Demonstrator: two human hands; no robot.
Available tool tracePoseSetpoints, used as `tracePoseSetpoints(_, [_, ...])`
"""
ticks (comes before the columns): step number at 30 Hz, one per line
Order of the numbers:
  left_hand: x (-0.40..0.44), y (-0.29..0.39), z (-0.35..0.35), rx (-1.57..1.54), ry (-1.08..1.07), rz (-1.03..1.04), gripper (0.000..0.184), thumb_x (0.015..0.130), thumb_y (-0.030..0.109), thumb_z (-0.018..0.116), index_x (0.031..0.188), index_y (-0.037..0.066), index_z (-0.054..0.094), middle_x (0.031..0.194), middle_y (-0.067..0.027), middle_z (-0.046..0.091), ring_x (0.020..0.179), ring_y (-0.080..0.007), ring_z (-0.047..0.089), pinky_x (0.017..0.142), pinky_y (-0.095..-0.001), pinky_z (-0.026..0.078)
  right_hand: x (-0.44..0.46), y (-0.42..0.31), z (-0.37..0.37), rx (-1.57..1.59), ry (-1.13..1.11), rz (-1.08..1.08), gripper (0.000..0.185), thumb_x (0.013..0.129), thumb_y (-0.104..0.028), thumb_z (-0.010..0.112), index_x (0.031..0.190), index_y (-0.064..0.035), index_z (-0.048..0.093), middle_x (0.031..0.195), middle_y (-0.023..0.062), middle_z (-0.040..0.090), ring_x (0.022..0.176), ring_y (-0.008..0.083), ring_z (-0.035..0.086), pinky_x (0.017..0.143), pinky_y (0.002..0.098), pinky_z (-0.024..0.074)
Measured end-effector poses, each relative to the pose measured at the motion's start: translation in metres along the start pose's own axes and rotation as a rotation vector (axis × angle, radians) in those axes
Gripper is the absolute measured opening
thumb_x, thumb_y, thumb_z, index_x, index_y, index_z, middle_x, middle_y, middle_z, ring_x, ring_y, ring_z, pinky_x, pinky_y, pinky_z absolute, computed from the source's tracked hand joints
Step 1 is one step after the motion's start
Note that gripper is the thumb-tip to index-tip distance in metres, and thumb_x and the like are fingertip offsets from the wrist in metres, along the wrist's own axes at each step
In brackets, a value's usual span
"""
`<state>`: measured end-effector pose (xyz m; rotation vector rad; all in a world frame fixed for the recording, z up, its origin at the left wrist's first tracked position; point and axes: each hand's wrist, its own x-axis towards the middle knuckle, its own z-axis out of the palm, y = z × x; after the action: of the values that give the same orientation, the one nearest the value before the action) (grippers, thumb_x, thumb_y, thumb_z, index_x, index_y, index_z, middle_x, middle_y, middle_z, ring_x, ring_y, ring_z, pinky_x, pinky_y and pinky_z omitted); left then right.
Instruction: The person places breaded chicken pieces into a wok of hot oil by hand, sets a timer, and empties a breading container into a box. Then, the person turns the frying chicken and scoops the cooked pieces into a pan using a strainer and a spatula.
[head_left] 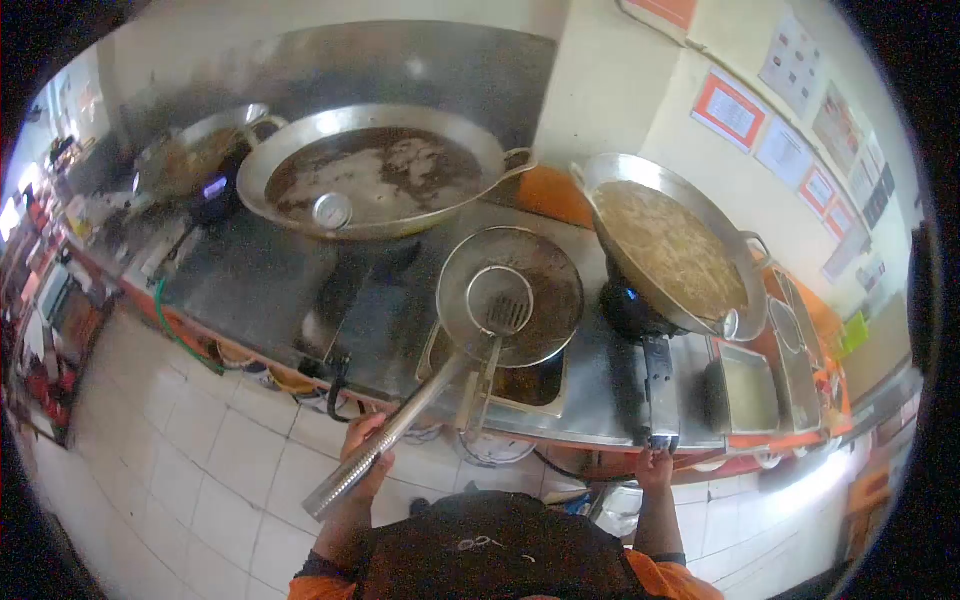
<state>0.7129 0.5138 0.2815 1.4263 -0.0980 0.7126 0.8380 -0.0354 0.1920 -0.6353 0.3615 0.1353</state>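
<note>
Left hand [366,455] curled around handle [410,410] of strainer [460,305]; strainer bowl ahead, between hands, above metal pan [545,406] on worktop [605,400]. Right hand [655,470] well apart, at burner bracket [660,395]; grip unclear.

We see a pale pillar [603,95], with a steel splashback [455,75] to its left and posted sheets [731,110] on the wall [735,185] to its right. Well to the pillar's lower left, we notice a green hose [180,340] above white floor tiles [235,440]; to its lower right, a bright green item [855,333].
</note>
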Motion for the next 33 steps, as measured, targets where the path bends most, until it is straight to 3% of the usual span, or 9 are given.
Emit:
tracePoseSetpoints(2, [-0.001,0.006,0.000,0.073,0.008,0.035,0.055,0.070,0.037,0.061,0.106,-0.001,0.043,0.099,-0.0089,0.042,0.092,-0.0176,0.042,0.081,-0.0304,0.034,-0.014,0.012,0.010,-0.029,-0.331,0.096,0.034,0.076,-0.039,0.045,0.070,-0.0054,0.048,0.050,0.0024,0.042,0.044,0.0127,0.041,0.039,0.0207,0.0339])
tracePoseSetpoints(5, [0.017,0.025,0.022,0.007,0.064,0.173,0.044,0.073,0.037,0.058,0.097,0.003,0.045,0.094,-0.0081,0.043,0.090,-0.0185,0.043,0.082,-0.0331,0.035,-0.030,0.079,0.082,0.162,0.033,0.359,0.024,0.078,-0.028,0.045,0.069,-0.0054,0.049,0.059,0.0011,0.045,0.051,0.0118,0.043,0.043,0.0195,0.0364])
tracePoseSetpoints(6, [0.021,0.028,0.027,-0.041,0.099,0.222,0.040,0.073,0.037,0.057,0.092,0.004,0.046,0.092,-0.0079,0.044,0.089,-0.0189,0.043,0.082,-0.0341,0.035,-0.041,0.103,0.132,-0.003,-0.164,0.492,0.016,0.078,-0.022,0.047,0.076,-0.0065,0.051,0.063,0.0031,0.049,0.056,0.0142,0.047,0.044,0.0197,0.0389])
tracePoseSetpoints(7, [0.023,0.025,0.026,-0.004,0.123,0.275,0.036,0.074,0.036,0.057,0.087,0.005,0.044,0.090,-0.0081,0.045,0.088,-0.0195,0.044,0.081,-0.0349,0.035,-0.041,0.134,0.140,-0.491,-0.208,0.463,0.020,0.079,-0.025,0.048,0.083,-0.0050,0.053,0.070,0.0061,0.054,0.065,0.0172,0.052,0.052,0.0249,0.0436])
tracePoseSetpoints(9, [0.024,0.018,0.022,0.076,0.192,0.380,0.030,0.075,0.034,0.056,0.078,0.007,0.042,0.086,-0.0084,0.045,0.087,-0.0207,0.044,0.080,-0.0365,0.036,-0.098,0.149,0.255,-0.590,-0.427,0.612,0.056,0.078,-0.046,0.046,0.108,0.0014,0.042,0.102,0.0157,0.049,0.095,0.0234,0.048,0.084,0.0351,0.0384])
tracePoseSetpoints(11, [0.035,0.032,0.034,-0.104,0.184,0.489,0.025,0.075,0.024,0.056,0.071,0.009,0.037,0.074,-0.0072,0.046,0.073,-0.0184,0.046,0.074,-0.0351,0.037,-0.064,0.198,0.246,-0.445,-0.498,0.789,0.063,0.077,-0.049,0.045,0.116,-0.0005,0.035,0.114,0.0174,0.040,0.104,0.0247,0.042,0.089,0.0361,0.0350])
tracePoseSetpoints(19, [0.028,0.019,0.024,-0.319,0.057,0.506,0.023,0.068,0.006,0.059,0.071,0.010,0.036,0.060,-0.0039,0.042,0.055,-0.0147,0.041,0.054,-0.0313,0.038,-0.077,0.214,0.320,-0.027,-0.432,0.999,0.027,0.077,-0.024,0.053,0.087,0.0008,0.052,0.080,0.0109,0.055,0.051,0.0103,0.047,0.040,0.0165,0.0403])
tracePoseSetpoints(24, [0.080,0.106,0.028,-0.317,-0.055,0.733,0.024,0.066,0.000,0.057,0.073,0.008,0.036,0.059,-0.0044,0.042,0.054,-0.0163,0.042,0.053,-0.0322,0.037,-0.104,0.171,0.327,-0.397,-0.366,0.772,0.016,0.076,-0.016,0.051,0.075,-0.0005,0.052,0.058,0.0001,0.043,0.042,0.0047,0.036,0.032,0.0130,0.0257])
tracePoseSetpoints(33, [0.121,0.224,-0.078,-0.236,0.189,0.534,0.017,0.062,0.006,0.050,0.071,0.008,0.036,0.060,-0.0052,0.037,0.059,-0.0148,0.038,0.059,-0.0286,0.032,-0.140,0.082,0.316,-0.674,-0.498,0.751,0.014,0.075,-0.015,0.051,0.073,-0.0017,0.054,0.055,-0.0007,0.046,0.037,0.0044,0.035,0.030,0.0150,0.0218])
